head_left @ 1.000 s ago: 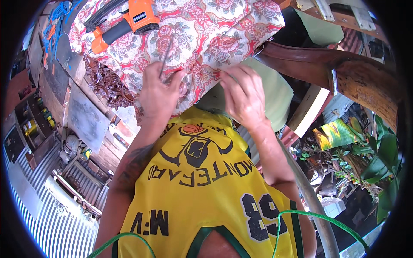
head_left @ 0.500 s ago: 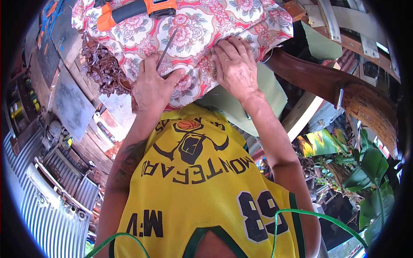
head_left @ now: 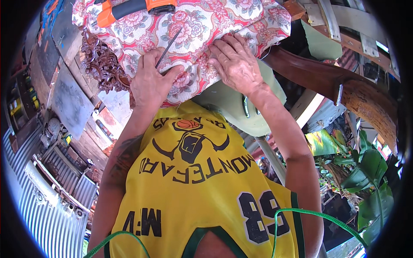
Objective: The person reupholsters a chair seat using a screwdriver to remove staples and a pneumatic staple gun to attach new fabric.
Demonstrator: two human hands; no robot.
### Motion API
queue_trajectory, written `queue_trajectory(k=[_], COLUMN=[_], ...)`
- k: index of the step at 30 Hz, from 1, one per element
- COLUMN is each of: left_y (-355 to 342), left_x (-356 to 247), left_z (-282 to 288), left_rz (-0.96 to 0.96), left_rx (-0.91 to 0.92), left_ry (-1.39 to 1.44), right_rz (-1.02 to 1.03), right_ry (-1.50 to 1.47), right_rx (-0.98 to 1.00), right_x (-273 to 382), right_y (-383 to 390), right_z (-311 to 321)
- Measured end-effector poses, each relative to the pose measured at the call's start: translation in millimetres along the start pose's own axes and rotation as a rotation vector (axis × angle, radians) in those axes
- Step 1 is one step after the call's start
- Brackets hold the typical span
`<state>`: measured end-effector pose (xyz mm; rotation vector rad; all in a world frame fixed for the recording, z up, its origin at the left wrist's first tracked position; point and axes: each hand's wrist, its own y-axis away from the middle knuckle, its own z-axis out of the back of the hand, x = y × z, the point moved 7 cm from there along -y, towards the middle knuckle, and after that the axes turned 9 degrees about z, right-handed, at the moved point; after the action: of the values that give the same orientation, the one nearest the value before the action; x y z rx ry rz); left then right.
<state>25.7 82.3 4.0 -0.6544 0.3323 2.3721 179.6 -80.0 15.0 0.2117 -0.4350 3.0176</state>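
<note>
Red-and-white flowered cloth (head_left: 202,28) spreads across the upper middle of the view, both hands on it. The left hand (head_left: 150,84) has its grip closed around the lower end of a thin dark rod (head_left: 170,46), which slants up over the cloth; the thumb points out to the side. The right hand (head_left: 236,66) lies palm down near a fold, fingers stretched forward; its fingertips are partly hidden, so I cannot tell whether that grip pinches the cloth.

An orange-and-black power tool (head_left: 129,10) rests on the cloth beyond the left hand, cut off by the upper edge. Dark carved wood (head_left: 103,64) borders the cloth on the left, and a curved brown wooden piece (head_left: 331,77) stretches away on the right.

Most writing sits on the yellow shirt (head_left: 198,202): upside-down black lettering (head_left: 192,174) in an arc below a horned emblem (head_left: 189,144), small letters on one side and large white-edged digits (head_left: 263,216) on the other.
</note>
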Motion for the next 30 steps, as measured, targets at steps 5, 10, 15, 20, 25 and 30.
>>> queue_trajectory(k=[5,10,15,20,25,30], left_y=[1,2,3,4,4,4], left_x=[0,-1,0,-1,-2,1], left_z=[2,2,0,1,2,0], left_rz=[-0.011,-0.050,-0.007,0.006,0.001,0.002], left_rx=[-0.010,-0.033,0.006,0.011,0.018,0.016], left_ry=[-0.003,0.003,0.066,0.069,0.080,0.069], right_rz=[-0.008,0.003,0.029,-0.017,-0.036,-0.033], right_ry=[0.032,0.107,0.097,0.035,0.049,-0.061], right_rx=[0.051,0.070,0.050,0.081,0.117,-0.021], right_x=[3,12,17,18,17,15], right_y=[-2,-10,-5,1,3,1], right_z=[-2,0,-5,-9,-13,-2])
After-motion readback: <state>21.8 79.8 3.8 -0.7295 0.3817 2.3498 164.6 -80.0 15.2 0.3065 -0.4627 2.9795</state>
